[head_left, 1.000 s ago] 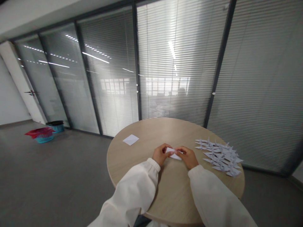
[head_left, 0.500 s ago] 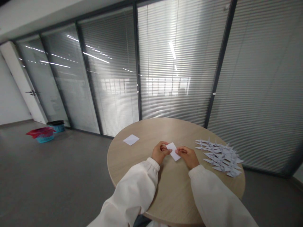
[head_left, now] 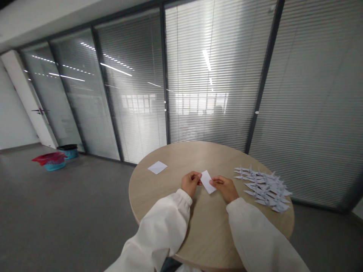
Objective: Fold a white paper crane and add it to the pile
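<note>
A small white rectangle of paper (head_left: 207, 182), seemingly folded, is held just above the round wooden table (head_left: 204, 230). My left hand (head_left: 191, 183) pinches its left edge between thumb and fingers. On the opposite edge, the thumb and fingers of my right hand (head_left: 225, 187) grip it too. Several folded white paper cranes (head_left: 265, 189) lie in a close group to the right of my right hand. A flat white square of paper (head_left: 157, 167) rests on the table's left side.
Behind the table runs a glass partition (head_left: 210, 75) with blinds. On the floor at the left stand a blue bin with a red liner (head_left: 52, 162) and another with a black liner (head_left: 69, 151). A white door (head_left: 31, 98) is at far left.
My left thumb has shifted from the face of the paper up to its left edge. The right hand keeps its grip, and the cranes and the loose sheet have not moved.
</note>
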Available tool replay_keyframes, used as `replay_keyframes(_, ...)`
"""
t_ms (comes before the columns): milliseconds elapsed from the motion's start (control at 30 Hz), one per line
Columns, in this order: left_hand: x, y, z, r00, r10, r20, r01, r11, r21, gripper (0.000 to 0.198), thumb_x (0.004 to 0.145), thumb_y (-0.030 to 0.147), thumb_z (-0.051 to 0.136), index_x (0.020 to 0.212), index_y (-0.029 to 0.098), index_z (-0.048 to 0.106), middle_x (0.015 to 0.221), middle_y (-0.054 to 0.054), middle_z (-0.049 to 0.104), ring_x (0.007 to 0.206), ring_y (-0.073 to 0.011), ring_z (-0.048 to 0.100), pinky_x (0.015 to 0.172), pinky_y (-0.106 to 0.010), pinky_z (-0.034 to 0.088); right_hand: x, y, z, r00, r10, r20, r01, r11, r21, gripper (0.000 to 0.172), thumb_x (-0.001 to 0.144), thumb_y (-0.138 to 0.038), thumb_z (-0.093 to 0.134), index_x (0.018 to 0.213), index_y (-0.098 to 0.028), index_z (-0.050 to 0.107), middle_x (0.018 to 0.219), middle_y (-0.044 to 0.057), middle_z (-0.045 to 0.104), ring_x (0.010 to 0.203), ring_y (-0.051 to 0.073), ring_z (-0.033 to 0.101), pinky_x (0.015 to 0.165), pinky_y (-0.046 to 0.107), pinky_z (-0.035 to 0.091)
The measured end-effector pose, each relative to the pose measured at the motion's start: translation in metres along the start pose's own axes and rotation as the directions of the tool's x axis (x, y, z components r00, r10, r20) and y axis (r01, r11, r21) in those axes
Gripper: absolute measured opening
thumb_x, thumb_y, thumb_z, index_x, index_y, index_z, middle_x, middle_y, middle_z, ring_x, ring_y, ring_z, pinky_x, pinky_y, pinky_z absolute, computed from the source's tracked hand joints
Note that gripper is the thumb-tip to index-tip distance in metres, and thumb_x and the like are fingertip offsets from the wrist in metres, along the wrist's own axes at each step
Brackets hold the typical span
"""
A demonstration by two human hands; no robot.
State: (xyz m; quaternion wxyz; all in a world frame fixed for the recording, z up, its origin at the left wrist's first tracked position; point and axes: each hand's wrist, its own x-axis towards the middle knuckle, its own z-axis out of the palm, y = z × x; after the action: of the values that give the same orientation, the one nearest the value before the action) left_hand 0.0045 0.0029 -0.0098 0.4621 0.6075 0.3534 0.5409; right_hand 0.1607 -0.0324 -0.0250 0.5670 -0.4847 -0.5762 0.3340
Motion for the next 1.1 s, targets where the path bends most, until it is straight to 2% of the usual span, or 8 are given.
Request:
replay_keyframes(100, -0.0018, 0.0018, -0.0013, 0.997, 0.073, -0.02, -0.07, 0.99, 0.119, 0.025, 0.065, 0.038, 0.055, 0.066, 0.013, 0.06, 0.048, 0.001, 0.054, 0.045, -0.0097, 0.051, 0.047, -0.021, 0.041, -0.0007, -0.0001, 0.001, 0.999, 0.018, 0.029, -0.018, 1.0, 0.011, 0.03, 0.058, -0.041, 0.064, 0.074, -0.016, 0.061, 0.066, 0.004, 0.065, 0.06, 0.017, 0.059, 0.056, 0.026, 0.044)
replay_keyframes(200, -0.0024, 0.0043, -0.0017, 0.997, 0.073, -0.029, -0.069, 0.989, 0.132, 0.025, 0.063, 0.039, 0.056, 0.065, 0.014, 0.06, 0.05, 0.0, 0.055, 0.046, -0.0098, 0.051, 0.048, -0.021, 0.042, -0.0016, -0.0006, 0.0011, 0.997, 0.027, 0.071, -0.03, 0.999, 0.029, 0.028, 0.058, -0.04, 0.064, 0.071, -0.015, 0.061, 0.065, 0.004, 0.065, 0.058, 0.016, 0.059, 0.055, 0.026, 0.043)
replay_keyframes(300, -0.0009, 0.0041, -0.0008, 1.0, -0.002, 0.012, 0.001, 1.0, 0.022, 0.029, 0.059, 0.039, 0.061, 0.068, 0.012, 0.061, 0.051, 0.0, 0.056, 0.047, -0.0098, 0.051, 0.048, -0.022, 0.043, -0.0022, -0.0009, -0.0003, 0.997, 0.021, 0.069, -0.024, 0.999, 0.043, 0.027, 0.058, -0.039, 0.064, 0.071, -0.015, 0.061, 0.065, 0.004, 0.065, 0.058, 0.016, 0.059, 0.055, 0.025, 0.043)
replay_keyframes(400, 0.0003, 0.0021, 0.001, 0.987, -0.107, 0.121, 0.119, 0.988, -0.102, 0.033, 0.054, 0.04, 0.065, 0.067, 0.01, 0.061, 0.053, -0.001, 0.057, 0.049, -0.0102, 0.052, 0.051, -0.023, 0.045, -0.0021, -0.0009, -0.002, 0.999, 0.013, 0.051, -0.016, 0.998, 0.06, 0.027, 0.059, -0.038, 0.064, 0.073, -0.015, 0.061, 0.065, 0.003, 0.065, 0.059, 0.016, 0.059, 0.055, 0.025, 0.043)
replay_keyframes(533, -0.0005, 0.001, 0.0023, 0.965, -0.159, 0.21, 0.193, 0.969, -0.153, 0.037, 0.051, 0.042, 0.067, 0.067, 0.009, 0.063, 0.057, -0.003, 0.06, 0.051, -0.0111, 0.054, 0.054, -0.025, 0.046, -0.0016, -0.0009, -0.0024, 0.999, 0.007, 0.039, -0.009, 0.998, 0.06, 0.027, 0.059, -0.038, 0.063, 0.073, -0.015, 0.06, 0.065, 0.003, 0.065, 0.06, 0.016, 0.059, 0.056, 0.025, 0.043)
replay_keyframes(700, -0.001, 0.0014, 0.0016, 0.967, -0.161, 0.197, 0.192, 0.97, -0.147, 0.039, 0.048, 0.041, 0.069, 0.068, 0.008, 0.063, 0.058, -0.004, 0.061, 0.051, -0.0109, 0.053, 0.053, -0.024, 0.045, -0.002, -0.0022, -0.0008, 0.999, -0.001, 0.035, 0.001, 1.0, 0.023, 0.031, 0.059, -0.042, 0.063, 0.074, -0.015, 0.06, 0.067, 0.004, 0.065, 0.062, 0.017, 0.059, 0.057, 0.026, 0.043)
replay_keyframes(833, -0.0013, 0.0029, 0.002, 0.969, -0.154, 0.193, 0.179, 0.977, -0.116, 0.038, 0.046, 0.04, 0.07, 0.066, 0.009, 0.063, 0.057, -0.003, 0.061, 0.051, -0.0109, 0.053, 0.052, -0.022, 0.044, -0.003, -0.0037, 0.0003, 0.997, -0.03, 0.076, 0.03, 1.0, 0.004, 0.032, 0.062, -0.044, 0.06, 0.075, -0.014, 0.061, 0.071, 0.006, 0.066, 0.066, 0.018, 0.059, 0.059, 0.026, 0.044)
replay_keyframes(1100, -0.005, 0.008, 0.0029, 0.978, -0.107, 0.181, 0.124, 0.988, -0.089, 0.032, 0.05, 0.037, 0.069, 0.064, 0.009, 0.063, 0.054, -0.002, 0.06, 0.047, -0.0088, 0.051, 0.05, -0.02, 0.041, -0.0044, -0.0059, 0.0005, 0.995, -0.053, 0.084, 0.054, 0.999, -0.007, 0.037, 0.061, -0.049, 0.058, 0.074, -0.015, 0.064, 0.072, 0.006, 0.067, 0.068, 0.021, 0.06, 0.063, 0.029, 0.045)
